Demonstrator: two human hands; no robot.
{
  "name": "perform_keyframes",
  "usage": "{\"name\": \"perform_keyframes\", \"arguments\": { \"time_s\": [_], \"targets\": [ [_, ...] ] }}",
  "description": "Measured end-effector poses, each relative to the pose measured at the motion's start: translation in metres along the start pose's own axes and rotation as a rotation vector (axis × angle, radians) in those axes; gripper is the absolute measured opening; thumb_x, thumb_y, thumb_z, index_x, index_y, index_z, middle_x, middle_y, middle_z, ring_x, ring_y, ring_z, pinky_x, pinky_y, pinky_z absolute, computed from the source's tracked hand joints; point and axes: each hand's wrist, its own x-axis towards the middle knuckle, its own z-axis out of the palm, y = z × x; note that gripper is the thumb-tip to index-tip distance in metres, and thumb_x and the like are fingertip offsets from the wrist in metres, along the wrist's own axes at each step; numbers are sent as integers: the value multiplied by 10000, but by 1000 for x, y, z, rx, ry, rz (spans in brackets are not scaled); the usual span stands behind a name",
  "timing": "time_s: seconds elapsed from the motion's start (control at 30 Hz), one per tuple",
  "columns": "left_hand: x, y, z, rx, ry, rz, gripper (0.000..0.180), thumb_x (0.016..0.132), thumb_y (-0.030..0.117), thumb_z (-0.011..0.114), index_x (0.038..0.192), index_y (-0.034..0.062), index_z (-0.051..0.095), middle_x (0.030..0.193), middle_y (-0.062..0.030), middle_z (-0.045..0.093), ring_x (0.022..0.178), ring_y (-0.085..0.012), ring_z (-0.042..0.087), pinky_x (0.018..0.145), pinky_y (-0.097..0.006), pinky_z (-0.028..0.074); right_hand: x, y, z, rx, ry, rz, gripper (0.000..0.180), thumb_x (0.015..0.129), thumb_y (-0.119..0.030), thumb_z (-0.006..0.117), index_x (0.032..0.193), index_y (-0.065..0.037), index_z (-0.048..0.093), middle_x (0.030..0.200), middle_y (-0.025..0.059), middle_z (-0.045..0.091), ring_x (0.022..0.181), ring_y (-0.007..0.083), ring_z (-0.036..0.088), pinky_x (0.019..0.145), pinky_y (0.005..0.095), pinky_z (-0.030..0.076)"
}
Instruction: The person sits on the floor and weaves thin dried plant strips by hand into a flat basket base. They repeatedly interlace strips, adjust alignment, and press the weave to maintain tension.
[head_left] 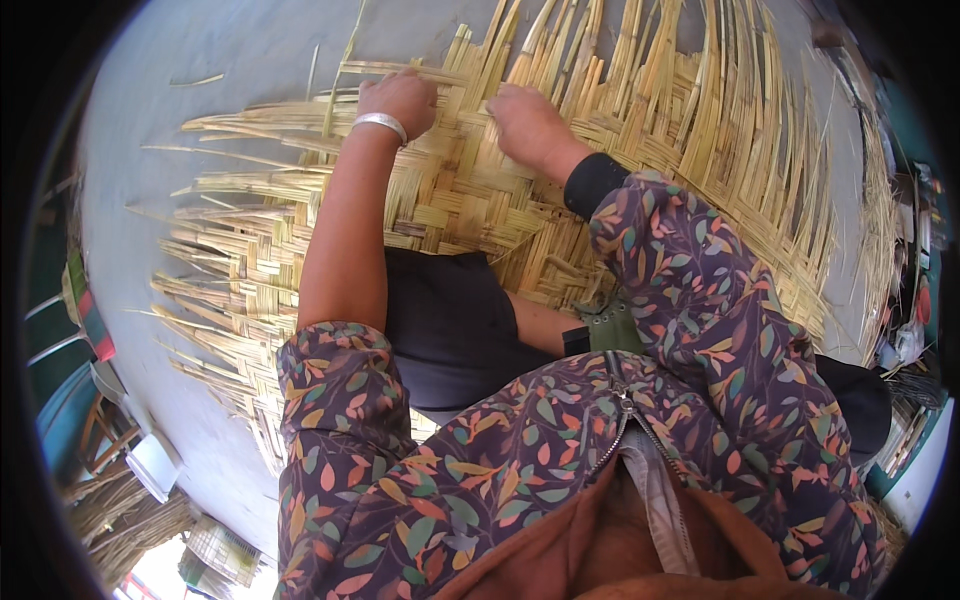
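Bends low over a mat of flat yellowish strips, plaited crosswise and spread on a grey floor in front of the body. Reaches both arms forward to the far part of the weave. Holds the hands apart, with a narrow stretch of plaiting between. Sets the left hand back upward with fingers curled, just beside a single strip lying crosswise near the fingertips. Cannot tell whether gripping that strip or only touching it, with the fingertips largely hidden. Sets the right hand near the base of long loose strips fanning away from the body, again with fingers curled. Cannot tell here either whether clamped on a strip or merely pressing on the weave. Wears a silver-coloured bracelet on the bare left wrist, a black cuff on the right one, and a dark leaf-patterned jacket with the left sleeve pushed up to the elbow. Has a black-clad knee over the mat between the arms, with a bare lower leg and a green shoe to its right. Leaves ragged ends jutting out along the mat's left side. Has thin sticks heaped at the lower left, near a white box-shaped object.
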Motion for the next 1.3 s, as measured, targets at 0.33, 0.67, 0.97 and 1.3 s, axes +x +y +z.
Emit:
{"name": "perform_keyframes", "arguments": {
  "time_s": [0.33,0.67,0.97,1.3],
  "targets": [
    [-11,47,26,-88,270,188,714,737,535,655,1341,248,406,1454,-100,291,1326,-313,296,1040,-489,289,-80,-17,-15,2,194,-128,247,721,-69,542,962,-30,583,973,129,553,1010,296,504,907,373,416],
    [-2,59,28,121,151,147,734,766,704,478,1366,291,387,1417,-86,325,1275,-326,347,983,-525,347,-80,69,-24,-77,292,89,205,728,-64,530,916,-20,598,919,150,559,923,336,525,846,417,433],
    [-8,61,25,136,95,109,646,783,662,503,1328,326,415,1369,-109,385,1256,-355,369,962,-538,349,-69,82,-19,48,213,143,111,709,-26,512,779,-40,598,868,149,570,876,356,539,793,437,437],
    [-13,66,31,169,66,111,618,819,616,494,1345,305,398,1330,-110,410,1234,-343,386,956,-539,345,-72,72,-19,10,108,219,156,721,-19,513,828,-31,627,929,143,573,917,339,541,826,407,454]
  ]
}}
